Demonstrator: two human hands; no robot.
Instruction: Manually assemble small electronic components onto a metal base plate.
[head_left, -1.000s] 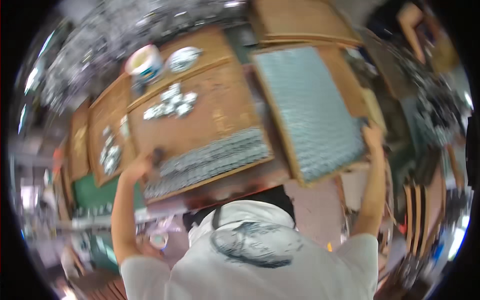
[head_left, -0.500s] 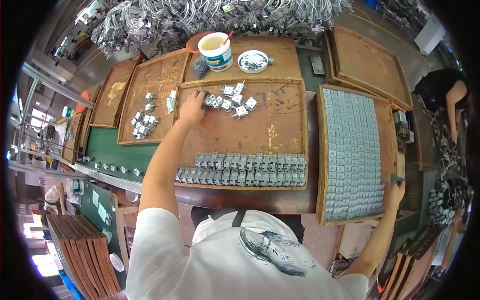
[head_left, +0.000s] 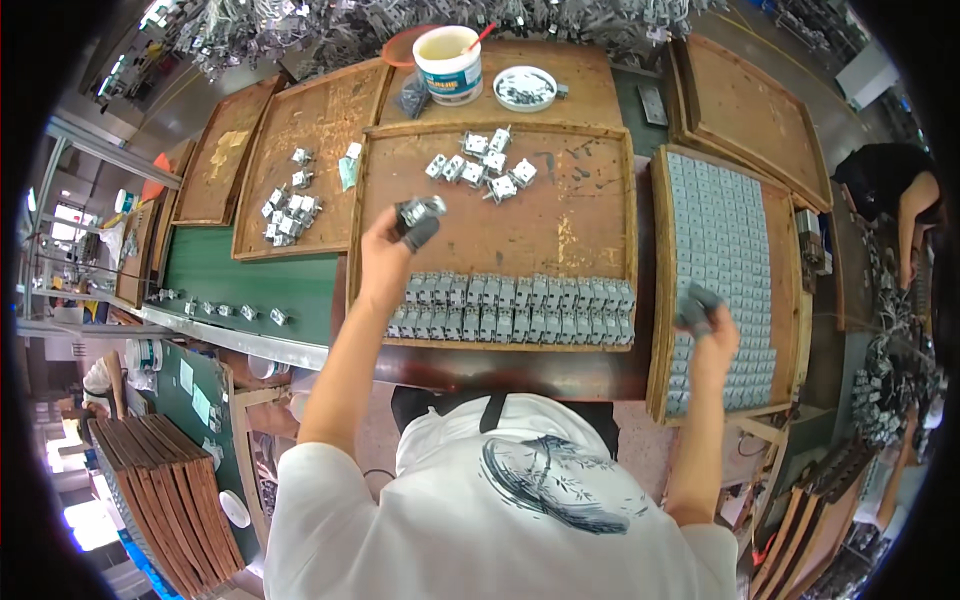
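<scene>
Your left hand [head_left: 384, 252] pinches small metal-framed component [head_left: 424, 208]; loose components [head_left: 494, 160] beyond it, packed rows [head_left: 510, 293] to its right. Your right hand [head_left: 716, 342]: cannot tell grip; grey-block tray [head_left: 785, 280] beneath it.

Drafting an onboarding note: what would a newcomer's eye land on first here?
Probably the dense grid of small grey blocks filling most of the right-hand wooden tray, and the tangle of pale cables along the top of the view. Then the left hand, holding a grey-and-silver component over the central wooden tray, which has two rows of grey components along its near edge.
</scene>
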